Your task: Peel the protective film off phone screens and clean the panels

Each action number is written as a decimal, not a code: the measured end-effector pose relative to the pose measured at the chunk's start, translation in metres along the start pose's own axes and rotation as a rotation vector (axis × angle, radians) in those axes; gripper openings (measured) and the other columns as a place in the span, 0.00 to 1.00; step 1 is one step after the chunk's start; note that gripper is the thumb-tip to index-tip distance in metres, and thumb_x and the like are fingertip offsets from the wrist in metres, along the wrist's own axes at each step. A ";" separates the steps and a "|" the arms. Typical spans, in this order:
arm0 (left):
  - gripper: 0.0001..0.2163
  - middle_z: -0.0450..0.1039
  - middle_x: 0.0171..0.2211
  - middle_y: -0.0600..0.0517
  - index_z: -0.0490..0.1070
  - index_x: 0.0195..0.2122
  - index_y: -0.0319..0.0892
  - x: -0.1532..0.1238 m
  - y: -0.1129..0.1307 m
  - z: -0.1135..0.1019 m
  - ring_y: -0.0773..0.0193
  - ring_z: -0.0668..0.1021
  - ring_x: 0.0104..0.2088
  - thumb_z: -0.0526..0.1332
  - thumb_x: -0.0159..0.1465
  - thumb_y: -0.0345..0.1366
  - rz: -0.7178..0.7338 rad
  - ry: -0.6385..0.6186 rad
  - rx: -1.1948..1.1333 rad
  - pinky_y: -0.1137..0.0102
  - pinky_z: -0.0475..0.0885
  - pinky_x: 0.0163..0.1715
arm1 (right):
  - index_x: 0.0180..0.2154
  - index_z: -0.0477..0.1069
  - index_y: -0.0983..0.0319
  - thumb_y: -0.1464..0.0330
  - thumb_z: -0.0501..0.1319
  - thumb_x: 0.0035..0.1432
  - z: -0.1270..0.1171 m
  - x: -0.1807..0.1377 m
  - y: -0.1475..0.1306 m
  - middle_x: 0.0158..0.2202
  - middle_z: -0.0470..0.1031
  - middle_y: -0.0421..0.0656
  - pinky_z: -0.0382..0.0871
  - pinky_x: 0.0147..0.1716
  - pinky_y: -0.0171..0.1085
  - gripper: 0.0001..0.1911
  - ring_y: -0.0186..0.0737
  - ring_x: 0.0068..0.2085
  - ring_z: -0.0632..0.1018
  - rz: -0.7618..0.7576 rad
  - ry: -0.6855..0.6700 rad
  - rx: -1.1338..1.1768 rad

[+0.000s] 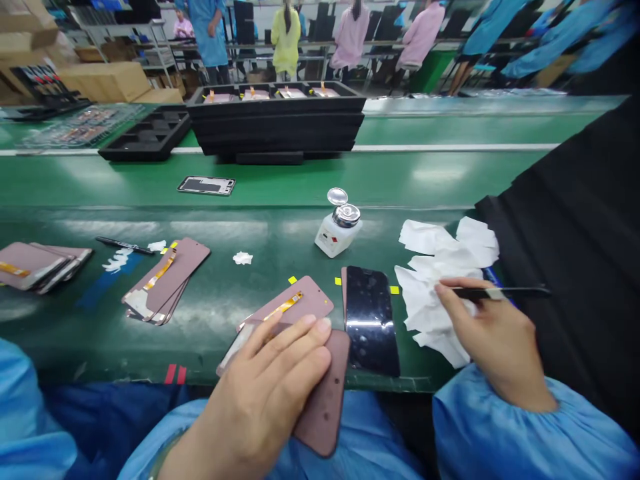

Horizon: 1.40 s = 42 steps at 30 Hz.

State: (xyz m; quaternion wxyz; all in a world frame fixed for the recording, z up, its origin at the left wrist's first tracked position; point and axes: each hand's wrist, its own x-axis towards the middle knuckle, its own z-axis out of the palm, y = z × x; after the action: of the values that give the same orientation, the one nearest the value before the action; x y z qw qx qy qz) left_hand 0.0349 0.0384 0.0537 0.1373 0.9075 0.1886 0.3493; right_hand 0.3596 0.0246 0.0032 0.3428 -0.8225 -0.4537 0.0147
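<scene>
My left hand (273,387) lies over a pinkish phone screen panel (327,407) and grips it, the panel jutting past the table's front edge; my thumb is hidden. Just beyond it is another pinkish panel (305,297) with an orange flex cable. A dark glossy phone screen (370,320) lies to the right, yellow tabs beside it. In my closed right hand (493,340) is a slim black tool (520,291), perhaps tweezers, pointing right. Its fingertips are at crumpled white wipes (430,267). A white dispenser bottle (334,233) stands behind the screens, its metal lid flipped up.
Stacked panels (170,280) and more panels (45,263) lie at left, near a black pen (124,245). A phone frame (207,185) lies farther back. Black trays (277,127) are stacked behind, beside one separate tray (150,133). Black sheeting (575,220) borders the right. People work beyond.
</scene>
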 end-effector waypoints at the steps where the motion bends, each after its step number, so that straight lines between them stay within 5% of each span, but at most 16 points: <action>1: 0.15 0.72 0.55 0.38 0.63 0.54 0.32 0.004 0.000 0.001 0.58 0.67 0.61 0.44 0.70 0.25 0.020 -0.011 0.093 0.55 0.55 0.64 | 0.36 0.73 0.59 0.51 0.57 0.51 -0.002 0.000 -0.004 0.35 0.80 0.50 0.71 0.40 0.50 0.20 0.58 0.41 0.79 -0.010 0.030 0.010; 5: 0.16 0.75 0.49 0.33 0.67 0.47 0.28 0.012 0.003 0.000 0.52 0.68 0.60 0.41 0.70 0.24 0.129 0.019 0.303 0.51 0.59 0.61 | 0.37 0.74 0.59 0.52 0.59 0.52 -0.012 -0.001 -0.033 0.36 0.79 0.48 0.71 0.42 0.49 0.19 0.54 0.41 0.79 -0.077 0.045 0.138; 9: 0.15 0.73 0.52 0.35 0.69 0.49 0.28 0.008 -0.002 -0.004 0.51 0.65 0.62 0.45 0.67 0.23 0.195 -0.032 0.391 0.50 0.56 0.62 | 0.42 0.72 0.56 0.58 0.65 0.54 -0.025 -0.018 -0.072 0.29 0.79 0.41 0.74 0.27 0.40 0.15 0.41 0.26 0.78 -0.125 -0.215 0.544; 14: 0.16 0.74 0.52 0.42 0.71 0.50 0.32 0.002 -0.002 -0.008 0.52 0.65 0.62 0.48 0.66 0.25 0.250 -0.059 0.447 0.50 0.50 0.64 | 0.42 0.72 0.54 0.68 0.66 0.56 -0.041 -0.041 -0.107 0.29 0.80 0.39 0.77 0.31 0.34 0.10 0.38 0.30 0.81 -0.423 -0.465 0.740; 18: 0.16 0.75 0.50 0.45 0.71 0.50 0.33 0.004 0.006 -0.008 0.58 0.67 0.61 0.48 0.67 0.24 0.169 -0.022 0.403 0.54 0.51 0.64 | 0.47 0.67 0.52 0.73 0.64 0.58 -0.042 -0.049 -0.115 0.30 0.79 0.37 0.75 0.26 0.29 0.17 0.34 0.28 0.80 -0.463 -0.646 0.847; 42: 0.16 0.74 0.52 0.40 0.70 0.52 0.30 0.002 -0.014 -0.003 0.54 0.71 0.58 0.52 0.64 0.25 0.251 -0.053 0.415 0.52 0.53 0.63 | 0.43 0.70 0.57 0.74 0.62 0.58 -0.030 -0.045 -0.128 0.36 0.80 0.40 0.78 0.36 0.31 0.11 0.36 0.36 0.82 -0.535 -0.703 0.804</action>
State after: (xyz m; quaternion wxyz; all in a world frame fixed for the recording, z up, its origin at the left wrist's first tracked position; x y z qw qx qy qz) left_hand 0.0314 0.0523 0.0516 -0.0919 0.9414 0.1384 0.2936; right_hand 0.2486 0.0196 0.0871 0.4484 -0.4311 -0.6902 0.3698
